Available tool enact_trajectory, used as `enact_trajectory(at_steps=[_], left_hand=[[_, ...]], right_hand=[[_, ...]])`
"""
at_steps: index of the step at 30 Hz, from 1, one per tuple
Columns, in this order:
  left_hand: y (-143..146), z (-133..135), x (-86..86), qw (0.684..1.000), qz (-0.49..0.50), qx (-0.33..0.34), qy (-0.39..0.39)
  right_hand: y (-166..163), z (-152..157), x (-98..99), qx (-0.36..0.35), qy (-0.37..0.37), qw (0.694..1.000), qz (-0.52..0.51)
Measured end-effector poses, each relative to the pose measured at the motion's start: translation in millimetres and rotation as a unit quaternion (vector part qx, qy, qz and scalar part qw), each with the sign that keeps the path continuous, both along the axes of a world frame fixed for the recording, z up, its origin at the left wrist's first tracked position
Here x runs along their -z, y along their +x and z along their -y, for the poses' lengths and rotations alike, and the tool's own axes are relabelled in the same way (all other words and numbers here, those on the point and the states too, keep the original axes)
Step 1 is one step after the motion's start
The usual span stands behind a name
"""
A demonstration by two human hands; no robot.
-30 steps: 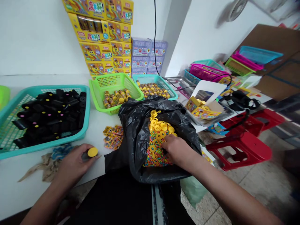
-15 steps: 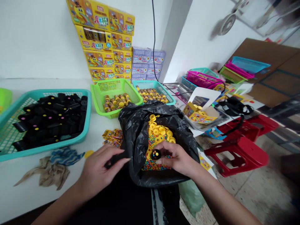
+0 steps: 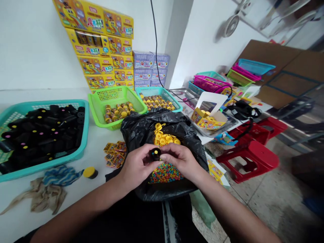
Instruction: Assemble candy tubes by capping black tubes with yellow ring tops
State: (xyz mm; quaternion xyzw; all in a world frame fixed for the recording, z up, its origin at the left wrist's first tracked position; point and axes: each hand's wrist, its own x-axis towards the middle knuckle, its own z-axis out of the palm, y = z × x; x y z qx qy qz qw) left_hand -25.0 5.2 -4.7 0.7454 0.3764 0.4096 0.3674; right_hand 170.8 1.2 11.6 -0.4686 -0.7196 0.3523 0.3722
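Note:
A small black cup (image 3: pixel 156 154) with a yellow dot in its middle is held over the black plastic bag (image 3: pixel 141 126). My left hand (image 3: pixel 138 162) grips the cup's left side between thumb and fingers. From the other side, my right hand (image 3: pixel 181 161) is closed, its thumb and fingertips against the cup. Below the hands, many small coloured beads (image 3: pixel 165 173) fill the front of the bag. Yellow plastic caps (image 3: pixel 164 137) lie behind them, partly covered by my fingers.
At left, a teal basket (image 3: pixel 84 135) holds many black cups. Green (image 3: pixel 95 113) and light blue (image 3: pixel 177 107) baskets with filled cups stand behind the bag. A yellow-lidded cup (image 3: pixel 90 172), cloths (image 3: pixel 48 192) and printed packets (image 3: pixel 115 153) lie left. Red stools (image 3: pixel 255 160) stand right.
My left hand has moved right and taken hold of the black cup, which my right hand has raised slightly from the beads. The camera view has shifted a little to the right.

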Motion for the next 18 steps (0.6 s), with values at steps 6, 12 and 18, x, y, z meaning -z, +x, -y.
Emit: enact_trajectory(at_steps=[6, 12, 18], left_hand=[[-12.6, -2.6, 10.6, 0.997, 0.018, -0.031, 0.067], [-14.2, -2.1, 17.4, 0.999, 0.019, -0.029, 0.042], [-11.5, -3.4, 10.3, 0.998, -0.049, -0.042, 0.027]], right_hand=[[-6.9, -7.8, 20.8, -0.119, 0.035, 0.924, 0.362], [-10.9, -7.1, 30.6, -0.122, 0.065, 0.914, 0.381], [2.3, -8.7, 9.9, 0.121, 0.027, 0.991, 0.047]])
